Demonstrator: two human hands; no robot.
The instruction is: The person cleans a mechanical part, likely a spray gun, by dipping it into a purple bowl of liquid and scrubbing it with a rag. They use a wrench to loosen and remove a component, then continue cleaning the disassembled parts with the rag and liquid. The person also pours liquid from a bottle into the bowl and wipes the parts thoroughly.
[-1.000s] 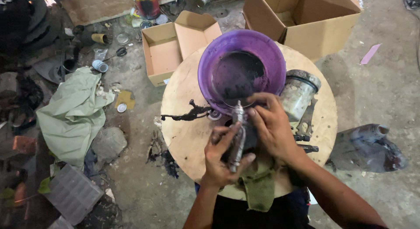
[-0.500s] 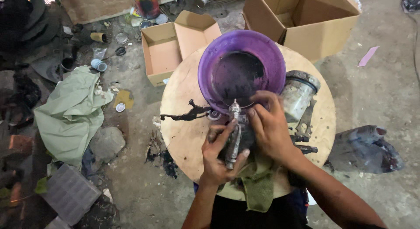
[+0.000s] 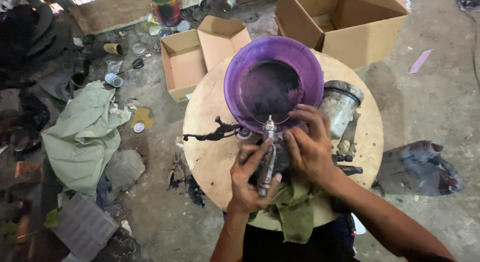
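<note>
My left hand [image 3: 248,179] grips a dirty metal spray gun [image 3: 268,152] upright over a round wooden table [image 3: 210,152]. Wrapped around the gun's upper body from the right is my right hand [image 3: 307,147], its fingers curled on it. The gun's nozzle end points toward a purple plastic basin [image 3: 240,67] holding dark liquid. A green rag [image 3: 295,214] lies under my hands at the table's near edge. A grimy metal cup [image 3: 340,104] stands right of the basin.
A dark paint spill [image 3: 212,132] marks the table's left side. Open cardboard boxes [image 3: 192,57] [image 3: 350,27] sit on the concrete floor behind. A pale green cloth [image 3: 82,132], a paint can [image 3: 166,7], a grey plastic case [image 3: 82,224] and scattered debris lie left. A dark plastic sheet [image 3: 420,167] lies right.
Both hands stay on the spray gun. The gun has lifted slightly and its tip now shows clearly at the basin's rim. The view has shifted a little.
</note>
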